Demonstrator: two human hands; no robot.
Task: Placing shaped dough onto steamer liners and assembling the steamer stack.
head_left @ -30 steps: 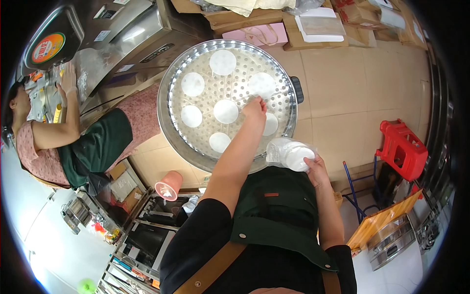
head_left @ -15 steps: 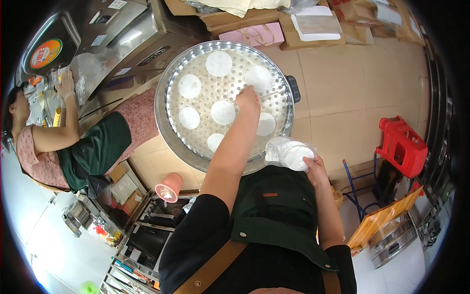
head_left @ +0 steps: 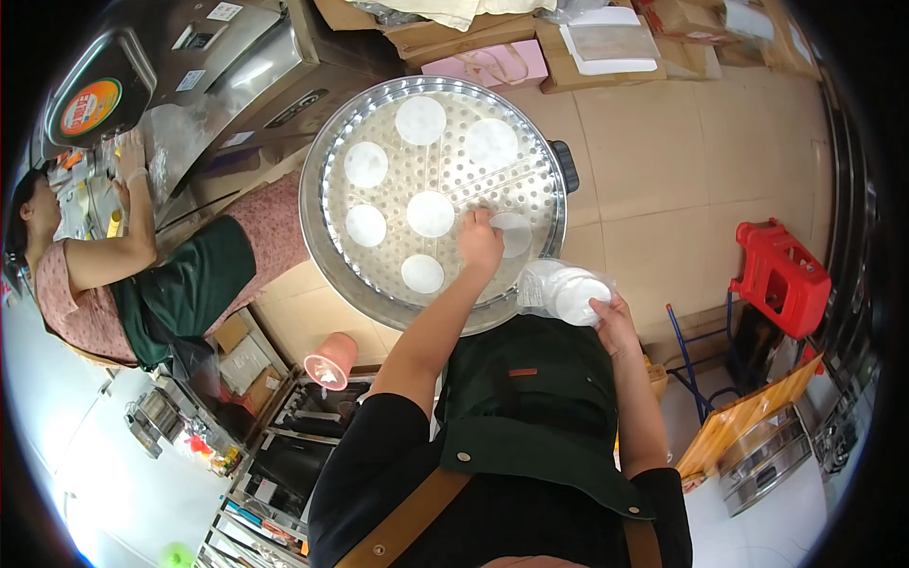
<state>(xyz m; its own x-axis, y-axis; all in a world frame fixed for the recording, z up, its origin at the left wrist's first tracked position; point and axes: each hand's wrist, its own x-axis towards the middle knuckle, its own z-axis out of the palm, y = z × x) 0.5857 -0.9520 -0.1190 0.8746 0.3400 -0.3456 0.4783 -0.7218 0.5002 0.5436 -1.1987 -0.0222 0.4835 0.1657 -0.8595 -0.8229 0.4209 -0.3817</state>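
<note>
Silver metal forms the broad round perforated pan (head_left: pixel 339 295), which carries seven flat white round discs (head_left: pixel 430 214). Six lie spaced about its middle and its far, left and near edges; the seventh, a translucent-looking white disc (head_left: pixel 514 236), lies toward the right edge on the near side.

Relative to the left hand (head_left: pixel 482 242), that disc sits immediately to the right, level with the thumb; the central disc lies just to its left, separated by a narrow strip of perforated metal. The left hand is held low over the pan, palm down, fingers curled inward. Whether the fingertips meet, or the thumb touches the disc edge, cannot be told.

The right hand (head_left: pixel 616 328) is clamped on the right end of a clear thin plastic bag (head_left: pixel 536 287), thumb uppermost, against a stack of white round discs (head_left: pixel 578 299) inside. The bag is just beyond the pan's near right edge in this view; contact with the rim cannot be confirmed.

Markings: a round orange-and-yellow sticker (head_left: pixel 91 108) with large lettering on a dark grey rectangular tray (head_left: pixel 125 68); a small white printed label (head_left: pixel 190 80) on steel equipment (head_left: pixel 248 71), print too small to read; a small reddish-brown tag (head_left: pixel 523 373) on the dark green fabric apron (head_left: pixel 530 417), illegible.
</note>
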